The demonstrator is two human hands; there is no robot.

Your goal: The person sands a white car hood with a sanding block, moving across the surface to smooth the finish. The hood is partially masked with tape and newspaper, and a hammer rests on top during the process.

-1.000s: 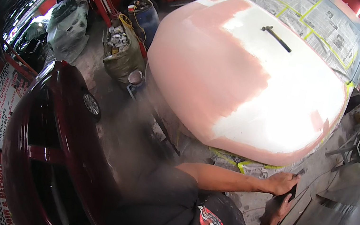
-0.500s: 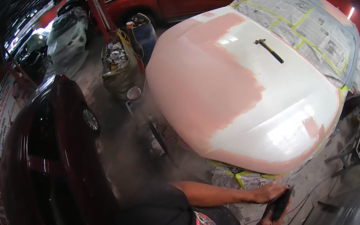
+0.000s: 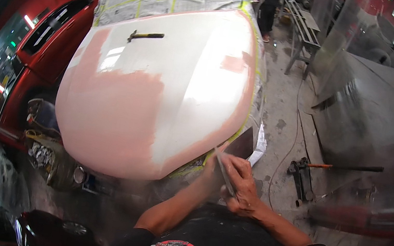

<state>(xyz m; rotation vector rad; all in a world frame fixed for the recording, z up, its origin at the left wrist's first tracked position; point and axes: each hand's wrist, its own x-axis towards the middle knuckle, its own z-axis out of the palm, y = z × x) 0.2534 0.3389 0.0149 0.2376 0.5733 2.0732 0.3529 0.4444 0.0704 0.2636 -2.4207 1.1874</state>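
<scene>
Head camera: the left forearm comes in from 6 o'clock and slants up toward 1 o'clock, its elbow bent, ending at a blurred left hand just on the 9 o'clock side of the right hand. The right forearm slants up from 5 o'clock toward 10, with the knuckles uppermost and the fingers curled closed on a thin grey strip, which tilts with its upper end toward 11 o'clock. Blur hides the left fingers; I cannot tell whether they are wide, narrow or holding something. The strip lies between the two hands, a little to 5 o'clock of the view's middle, near the front edge of a pink-and-white car hood. Just beyond the hands, toward 1 o'clock, shows a dark flat piece. A hammer rests on the hood, toward 11 o'clock.
</scene>
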